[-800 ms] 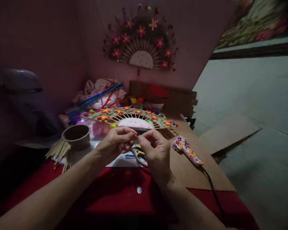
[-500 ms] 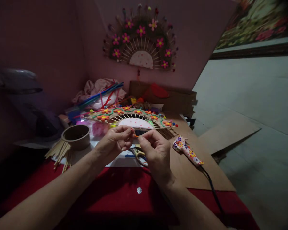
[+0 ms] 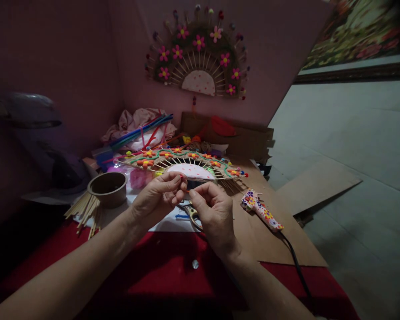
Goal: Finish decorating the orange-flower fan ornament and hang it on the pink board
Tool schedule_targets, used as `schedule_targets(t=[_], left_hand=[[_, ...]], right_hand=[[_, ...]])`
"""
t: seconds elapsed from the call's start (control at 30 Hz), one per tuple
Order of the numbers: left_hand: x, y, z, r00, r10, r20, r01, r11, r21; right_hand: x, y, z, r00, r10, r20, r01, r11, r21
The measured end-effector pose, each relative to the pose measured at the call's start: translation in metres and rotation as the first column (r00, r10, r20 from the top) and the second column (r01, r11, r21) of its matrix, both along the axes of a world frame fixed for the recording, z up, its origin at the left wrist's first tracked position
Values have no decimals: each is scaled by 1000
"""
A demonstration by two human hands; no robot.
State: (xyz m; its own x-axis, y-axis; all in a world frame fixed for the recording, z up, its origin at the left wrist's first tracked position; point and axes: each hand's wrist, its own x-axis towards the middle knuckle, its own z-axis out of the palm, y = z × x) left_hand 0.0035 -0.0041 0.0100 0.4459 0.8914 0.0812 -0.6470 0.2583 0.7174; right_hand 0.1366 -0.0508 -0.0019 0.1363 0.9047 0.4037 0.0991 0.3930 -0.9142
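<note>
My left hand (image 3: 160, 191) is closed in a pinch, with a small red bit (image 3: 181, 176) showing at the thumb tip. Facing it, my right hand (image 3: 216, 213) pinches a thin orange strand (image 3: 187, 191); its far end runs to my left fingers, and most of it is hidden. Below and between the hands lie scissors (image 3: 194, 216), partly covered by my right hand. Just beyond my fingertips stands a decorated half-round fan (image 3: 190, 170) with orange flowers, a green wavy line and a pink dotted centre.
A brown round pot (image 3: 107, 195) stands at left beside thin wooden sticks (image 3: 83, 211). On cardboard (image 3: 273, 246) at right rests a flowered glue gun (image 3: 262, 211) with a black cord. A similar fan (image 3: 199, 53) hangs on the wall. Coloured pipe cleaners (image 3: 140, 131) lie behind.
Both hands have shifted slightly, the right one a little to the left, nearer the left fingers. Less of the orange strand shows between them. The whole view has shifted a little.
</note>
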Motion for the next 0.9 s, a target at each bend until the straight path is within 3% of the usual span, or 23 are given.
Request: schedule_targets(t=[0.5, 0.9], left_hand=[[0, 0, 1, 999, 52, 10, -52, 999, 6], [-1, 5, -3, 992, 106, -62, -109, 993, -52]], right_hand=[[-1, 1, -5, 999, 32, 22, -32, 999, -11], [-2, -2, -1, 998, -53, 32, 49, 993, 105]])
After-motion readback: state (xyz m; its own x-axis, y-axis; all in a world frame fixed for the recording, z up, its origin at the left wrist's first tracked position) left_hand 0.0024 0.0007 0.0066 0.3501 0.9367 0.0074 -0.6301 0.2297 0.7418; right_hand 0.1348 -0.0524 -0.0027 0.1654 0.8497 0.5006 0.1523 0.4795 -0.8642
